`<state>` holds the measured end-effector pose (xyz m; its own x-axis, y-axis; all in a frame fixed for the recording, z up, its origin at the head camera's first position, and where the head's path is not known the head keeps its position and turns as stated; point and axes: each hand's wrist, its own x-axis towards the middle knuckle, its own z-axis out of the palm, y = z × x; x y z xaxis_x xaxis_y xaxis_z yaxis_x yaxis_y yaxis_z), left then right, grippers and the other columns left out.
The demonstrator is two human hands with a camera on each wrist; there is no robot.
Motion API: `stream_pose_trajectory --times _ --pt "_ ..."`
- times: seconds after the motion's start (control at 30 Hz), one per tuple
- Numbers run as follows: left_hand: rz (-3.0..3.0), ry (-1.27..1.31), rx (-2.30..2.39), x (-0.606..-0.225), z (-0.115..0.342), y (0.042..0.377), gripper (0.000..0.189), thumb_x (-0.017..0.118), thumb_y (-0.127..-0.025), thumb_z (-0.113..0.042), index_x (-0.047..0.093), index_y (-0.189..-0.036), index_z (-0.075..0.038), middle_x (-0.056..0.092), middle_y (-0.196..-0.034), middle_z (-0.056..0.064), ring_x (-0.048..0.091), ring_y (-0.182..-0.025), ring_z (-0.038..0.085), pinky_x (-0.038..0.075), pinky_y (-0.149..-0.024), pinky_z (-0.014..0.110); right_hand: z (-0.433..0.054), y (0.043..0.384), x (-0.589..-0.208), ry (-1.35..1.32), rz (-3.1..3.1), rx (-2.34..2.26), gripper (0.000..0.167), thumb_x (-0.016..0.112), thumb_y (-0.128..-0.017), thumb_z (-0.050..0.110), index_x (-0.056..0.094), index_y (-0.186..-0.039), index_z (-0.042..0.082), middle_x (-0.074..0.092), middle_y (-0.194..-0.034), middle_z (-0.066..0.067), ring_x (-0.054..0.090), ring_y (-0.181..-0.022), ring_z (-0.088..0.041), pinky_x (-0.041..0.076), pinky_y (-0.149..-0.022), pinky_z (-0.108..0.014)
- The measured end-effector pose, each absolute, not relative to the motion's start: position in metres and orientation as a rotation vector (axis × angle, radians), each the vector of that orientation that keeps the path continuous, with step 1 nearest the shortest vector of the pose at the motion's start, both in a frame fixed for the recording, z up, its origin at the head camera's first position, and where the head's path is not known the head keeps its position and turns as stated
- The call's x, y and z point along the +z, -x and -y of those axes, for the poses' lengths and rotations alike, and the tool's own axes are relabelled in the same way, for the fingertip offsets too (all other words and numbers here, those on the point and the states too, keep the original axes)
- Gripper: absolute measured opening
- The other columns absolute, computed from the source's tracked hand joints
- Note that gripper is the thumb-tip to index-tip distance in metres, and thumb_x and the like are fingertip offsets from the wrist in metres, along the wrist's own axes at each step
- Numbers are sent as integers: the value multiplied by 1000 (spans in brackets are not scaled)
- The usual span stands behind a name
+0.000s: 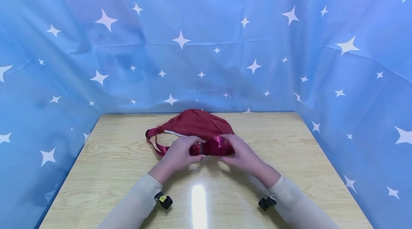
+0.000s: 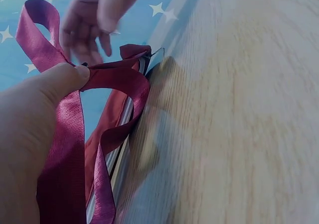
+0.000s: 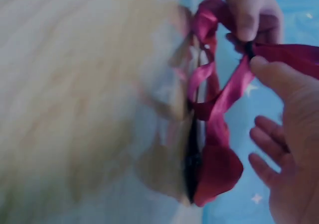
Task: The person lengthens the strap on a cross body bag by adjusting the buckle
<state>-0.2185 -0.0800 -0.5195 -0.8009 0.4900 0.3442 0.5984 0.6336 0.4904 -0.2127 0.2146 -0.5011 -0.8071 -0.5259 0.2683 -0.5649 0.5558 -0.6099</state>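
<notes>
Looped at left: red strap (image 2: 62,139), joined to the bag (image 1: 199,123), by the middle of the tabletop's (image 1: 109,171) far edge. Pinched in the left hand (image 1: 180,153) at the black buckle (image 1: 201,148): that strap. Farther right, apart from the left: right hand (image 1: 244,155), thumb at the strap; gripping or not, cannot tell. Beyond the far edge: starry blue cloth (image 1: 206,57).

In the head view, the left hand (image 1: 178,154) hides part of the strap (image 1: 210,147), and both sleeves (image 1: 130,204) run off the bottom edge. The left wrist view crops the right hand (image 2: 99,22); the right wrist view blurs the counter (image 3: 75,109).
</notes>
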Motion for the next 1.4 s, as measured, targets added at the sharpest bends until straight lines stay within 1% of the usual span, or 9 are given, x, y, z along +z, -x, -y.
stream_pose_trajectory --times 0.07,0.13,0.23,0.5,0.67,0.77,0.93,1.07,1.4 --pt "2679 892 -905 -520 80 219 50 94 -90 -41 75 -132 -22 78 -125 -6 71 -115 17 58 -101 43 -215 214 -507 -998 2703 863 62 101 -83 18 66 -134 7 71 -129 -6 65 -117 -26 57 -100 -49" --pt "2688 885 -913 -520 80 219 50 94 -91 -41 75 -133 -23 77 -126 -7 70 -115 17 58 -101 43 -215 216 -511 -1027 2672 675 53 101 -82 23 69 -123 10 73 -123 -5 65 -113 -26 56 -98 -50" --pt "2694 883 -919 -520 80 220 49 95 -90 -40 75 -132 -23 77 -125 -7 70 -113 16 58 -100 43 -212 217 -515 -1059 2642 577 49 101 -82 25 72 -120 13 75 -118 -3 65 -109 -25 54 -94 -49" --pt "2695 887 -953 -520 80 220 47 94 -91 -40 75 -131 -24 77 -123 -9 68 -108 13 58 -96 41 -202 220 -518 -1063 2642 518 41 98 -86 23 79 -121 14 78 -118 -3 67 -113 -25 53 -94 -47" --pt "2724 864 -971 -519 82 220 47 94 -91 -41 75 -131 -25 76 -121 -10 67 -106 13 57 -96 41 -204 221 -517 -1047 2632 547 36 98 -86 21 78 -114 12 75 -115 -3 66 -109 -25 52 -91 -46" --pt "2732 849 -990 -518 84 220 47 95 -90 -39 75 -131 -25 76 -118 -9 67 -104 14 57 -94 42 -208 221 -517 -1035 2629 576 37 98 -86 20 77 -115 10 73 -112 -3 65 -106 -24 51 -90 -46" --pt "2755 830 -969 -517 87 220 49 94 -91 -42 75 -132 -24 77 -120 -8 68 -105 13 57 -95 42 -216 221 -516 -1021 2631 600 42 97 -87 20 80 -124 11 76 -115 -3 68 -107 -24 51 -93 -47" --pt "2744 832 -943 -516 90 220 49 93 -91 -43 75 -132 -24 77 -119 -8 68 -103 13 57 -94 42 -223 222 -516 -1028 2640 559 42 96 -89 19 80 -126 12 76 -115 -4 70 -106 -26 51 -96 -49" --pt "2724 800 -960 -515 95 220 49 95 -89 -41 76 -129 -20 77 -119 -6 66 -98 14 57 -88 41 -238 225 -517 -993 2667 411 45 101 -83 21 80 -122 11 73 -109 -4 69 -106 -27 52 -100 -54"
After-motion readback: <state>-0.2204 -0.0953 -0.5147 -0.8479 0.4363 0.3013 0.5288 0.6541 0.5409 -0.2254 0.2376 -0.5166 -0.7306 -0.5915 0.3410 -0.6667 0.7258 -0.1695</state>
